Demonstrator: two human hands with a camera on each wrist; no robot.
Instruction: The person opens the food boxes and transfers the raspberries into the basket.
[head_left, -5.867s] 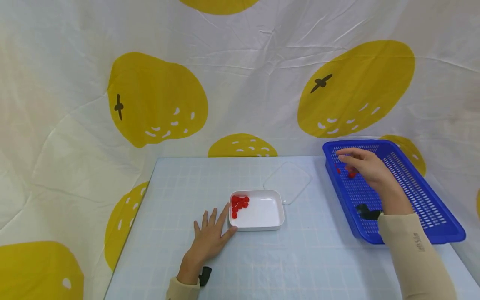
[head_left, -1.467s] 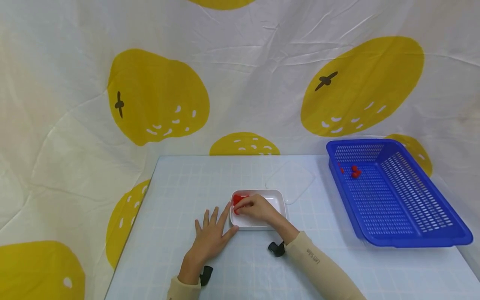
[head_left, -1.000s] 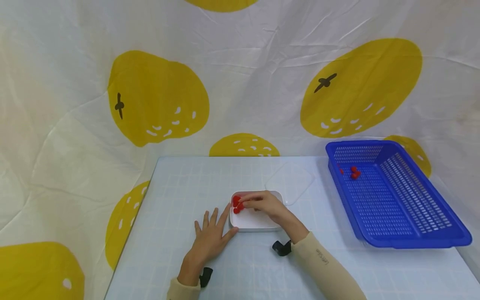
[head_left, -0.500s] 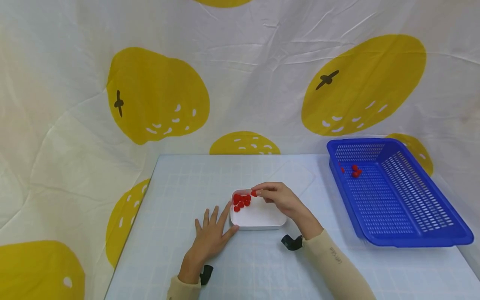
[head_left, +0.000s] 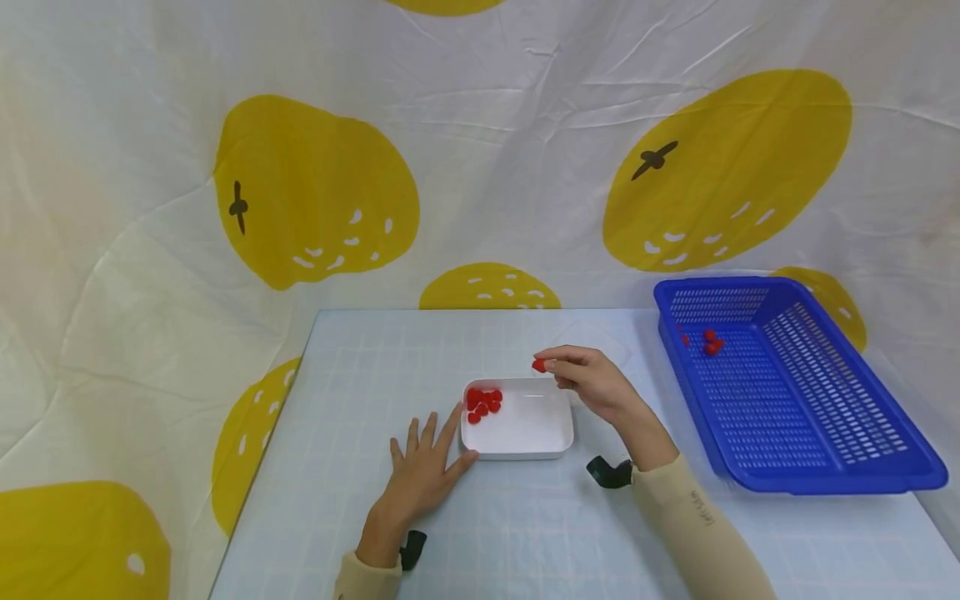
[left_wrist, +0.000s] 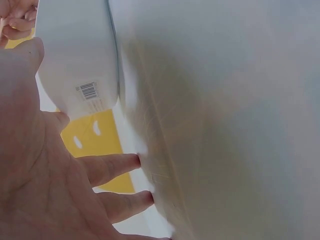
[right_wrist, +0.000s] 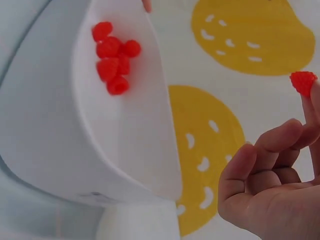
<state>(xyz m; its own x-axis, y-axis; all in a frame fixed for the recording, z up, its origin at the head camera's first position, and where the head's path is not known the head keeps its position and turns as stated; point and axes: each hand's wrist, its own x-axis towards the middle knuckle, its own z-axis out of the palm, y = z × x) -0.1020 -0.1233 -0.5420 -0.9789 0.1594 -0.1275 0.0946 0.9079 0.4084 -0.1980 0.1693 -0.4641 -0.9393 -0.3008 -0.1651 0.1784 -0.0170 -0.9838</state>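
Note:
A raspberry [head_left: 539, 365] is pinched between the thumb and forefinger of my right hand [head_left: 592, 383], above the far right corner of a white rectangular tray [head_left: 525, 433]. The same raspberry [right_wrist: 303, 83] shows bright red and bumpy in the right wrist view. Several more raspberries [right_wrist: 109, 47] lie clustered at the tray's left end. My left hand [head_left: 420, 479] rests with spread fingers on the table, its thumb and forefinger at the tray's left side. In the left wrist view, a barcode label [left_wrist: 89, 91] shows on the tray's underside.
A blue perforated basket [head_left: 795, 400] stands at the right, with several raspberries [head_left: 711, 342] near its far left corner. Behind my right hand lies a clear lid-like sheet [head_left: 606, 337] on the table. A white cloth with yellow fruit prints [head_left: 315, 192] hangs behind the table.
My right hand first reached over the basket, then into the tray among the raspberries. It has since lifted one raspberry up and rightward out of the tray. The left hand has stayed in place.

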